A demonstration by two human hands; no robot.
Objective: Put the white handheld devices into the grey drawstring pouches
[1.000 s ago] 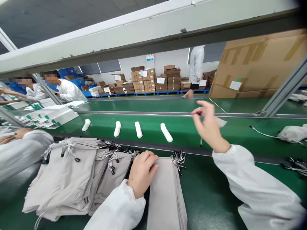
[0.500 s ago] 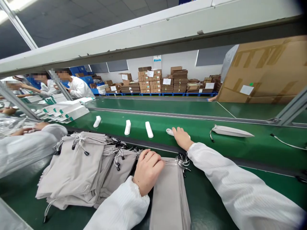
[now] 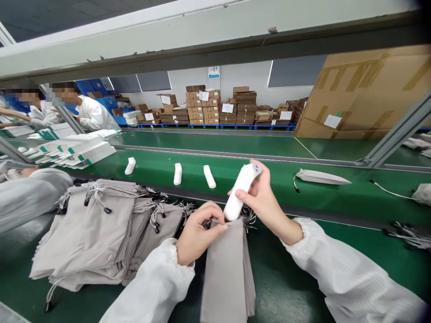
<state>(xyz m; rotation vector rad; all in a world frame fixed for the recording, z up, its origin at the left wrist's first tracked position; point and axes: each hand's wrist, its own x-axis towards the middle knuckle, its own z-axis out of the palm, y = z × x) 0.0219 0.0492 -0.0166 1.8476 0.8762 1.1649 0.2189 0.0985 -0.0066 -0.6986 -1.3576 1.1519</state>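
A white handheld device (image 3: 238, 194) with a grey, angled end is gripped in my right hand (image 3: 261, 190). Its lower end is at the mouth of the top grey drawstring pouch (image 3: 224, 269) in a narrow stack; I cannot tell if it is inside. My left hand (image 3: 202, 231) pinches the edge of that pouch between thumb and fingers. Left of it lies a wide pile of grey drawstring pouches (image 3: 97, 233) with cords and black toggles. Three more white devices (image 3: 209, 176) rest apart on the green belt (image 3: 155, 172).
A filled grey pouch (image 3: 323, 177) lies on the belt to the right, with another partly in view beyond it. White boxes (image 3: 77, 148) are stacked at the left, near co-workers in white. A large carton (image 3: 363, 98) stands at the back right. A metal beam (image 3: 168, 40) crosses overhead.
My right hand has picked the white device up off the belt and brought it down to the pouch stack. My left hand's fingers have closed on the pouch's edge.
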